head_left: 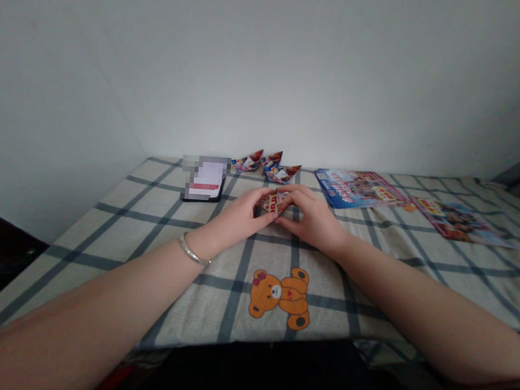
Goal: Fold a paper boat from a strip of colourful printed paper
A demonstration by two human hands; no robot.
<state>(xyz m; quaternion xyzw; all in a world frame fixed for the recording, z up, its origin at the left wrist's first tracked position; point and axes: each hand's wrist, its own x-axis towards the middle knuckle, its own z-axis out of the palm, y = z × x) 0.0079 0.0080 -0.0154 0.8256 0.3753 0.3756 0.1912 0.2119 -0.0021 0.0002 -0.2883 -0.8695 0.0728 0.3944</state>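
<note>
Between my two hands, over the middle of the table, is a small folded piece of printed paper (270, 203) with red and yellow lettering. My left hand (247, 211) grips its left side, thumb at the near edge and fingers curled behind. From the right, my right hand (310, 213) pinches the same paper with thumb and fingertips. Much of the paper is hidden by my fingers. Just beyond my hands stand several folded paper boats (283, 173) in blue, red and brown print, close together near the wall.
A phone (205, 176) with a lit, blurred screen lies left of the boats. To the right are colourful printed sheets (344, 189) and another printed sheet (460, 222). The checked tablecloth (181, 302) bears a bear print. A pale wall (268, 71) rises behind.
</note>
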